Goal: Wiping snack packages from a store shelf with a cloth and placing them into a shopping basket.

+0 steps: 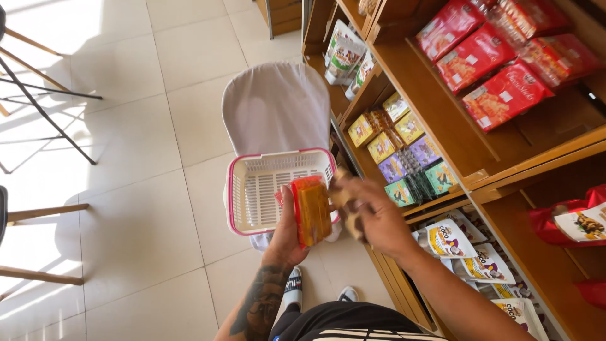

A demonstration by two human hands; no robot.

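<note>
Orange packet (313,210) upright in left hand (291,232), fingers curled closed around it, at near rim of white basket with pink rim (243,189); right hand (372,218) just beside packet, blurred, fingers bent around pale item, grip unclear; basket on grey chair (273,107); wooden shelf (442,126) of snack packs at right.

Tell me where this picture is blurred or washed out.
Head view: the right hand is smeared by motion blur; sunlight overexposes the floor tiles at upper left, with hard chair shadows; the left hand, its orange packet and the white basket stay fairly sharp.
</note>
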